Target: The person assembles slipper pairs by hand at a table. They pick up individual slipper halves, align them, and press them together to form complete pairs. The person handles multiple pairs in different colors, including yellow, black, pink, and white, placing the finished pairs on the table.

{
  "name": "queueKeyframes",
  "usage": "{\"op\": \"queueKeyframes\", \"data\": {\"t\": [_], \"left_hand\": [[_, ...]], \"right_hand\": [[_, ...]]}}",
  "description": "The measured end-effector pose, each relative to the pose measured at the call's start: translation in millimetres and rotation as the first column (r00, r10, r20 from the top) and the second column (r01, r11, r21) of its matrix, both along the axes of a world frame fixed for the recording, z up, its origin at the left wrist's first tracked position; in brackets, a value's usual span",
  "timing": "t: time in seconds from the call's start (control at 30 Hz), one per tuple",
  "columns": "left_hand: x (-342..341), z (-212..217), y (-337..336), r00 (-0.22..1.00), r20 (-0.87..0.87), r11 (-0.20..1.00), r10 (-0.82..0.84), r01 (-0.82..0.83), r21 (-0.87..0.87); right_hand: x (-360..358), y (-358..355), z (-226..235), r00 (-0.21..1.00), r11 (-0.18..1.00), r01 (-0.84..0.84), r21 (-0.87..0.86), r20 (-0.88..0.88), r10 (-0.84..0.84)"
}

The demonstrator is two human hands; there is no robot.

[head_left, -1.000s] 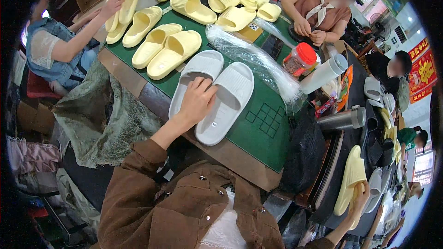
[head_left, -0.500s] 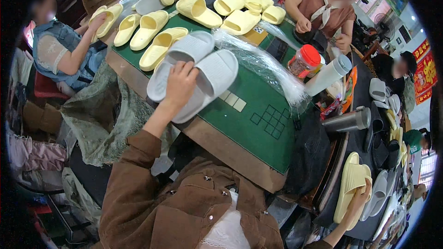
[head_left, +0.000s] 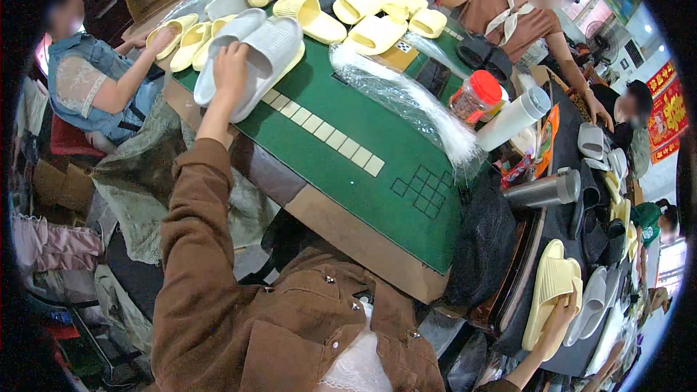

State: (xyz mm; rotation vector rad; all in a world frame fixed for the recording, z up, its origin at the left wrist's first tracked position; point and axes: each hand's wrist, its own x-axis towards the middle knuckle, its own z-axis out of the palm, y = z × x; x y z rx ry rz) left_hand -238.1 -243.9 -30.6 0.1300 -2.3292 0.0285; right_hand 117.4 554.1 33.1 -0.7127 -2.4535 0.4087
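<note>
Over the left part of the green tabletop (head_left: pixel 319 196), my left hand (head_left: pixel 230 72) grips a pair of grey slippers (head_left: pixel 276 47) held side by side. The grey pair partly covers yellow slippers (head_left: pixel 190 45) behind it. Low on the right, my right hand (head_left: pixel 559 319) is closed on a pair of yellow slippers (head_left: pixel 546 283), its fingers at the strap. Beside that pair lie more grey slippers (head_left: pixel 587 305) on a dark surface.
Yellow slippers (head_left: pixel 374 35) crowd the table's far side. Clear plastic bags (head_left: pixel 406 101) lie mid-table, near a red-lidded jar (head_left: pixel 475 98), a white bottle (head_left: pixel 514 120) and a steel thermos (head_left: pixel 541 190). One co-worker (head_left: pixel 94 80) sits left, another (head_left: pixel 526 14) across.
My left hand has carried the grey slippers left and away from me, uncovering a row of pale tiles. My right hand stays on the yellow pair. The co-worker across has moved both arms apart.
</note>
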Motion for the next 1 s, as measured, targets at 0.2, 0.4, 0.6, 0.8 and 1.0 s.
{"op": "queueKeyframes", "data": {"t": [0.2,0.4,0.6,0.8,1.0], "left_hand": [[-6,-6,-52,0.993,0.033,0.978,-0.116,0.108,0.179],[55,10,29,0.963,-0.222,0.949,-0.155,0.208,0.238],[101,-1,106,0.901,-0.114,0.780,-0.419,0.422,0.462],[117,1,162,0.787,-0.046,0.642,-0.615,0.535,0.549],[134,4,206,0.625,0.004,0.450,-0.780,0.558,0.697]], "right_hand": [[16,-37,14,0.966,0.909,-0.214,-0.357,-0.213,0.144],[-2,-192,67,0.926,0.888,-0.299,-0.349,-0.333,0.180],[-61,-283,48,0.860,0.768,-0.510,-0.387,-0.250,0.446],[-139,-337,-9,0.810,0.560,-0.585,-0.587,-0.397,0.431],[-149,-355,-83,0.789,0.375,-0.555,-0.743,-0.326,0.521]]}}
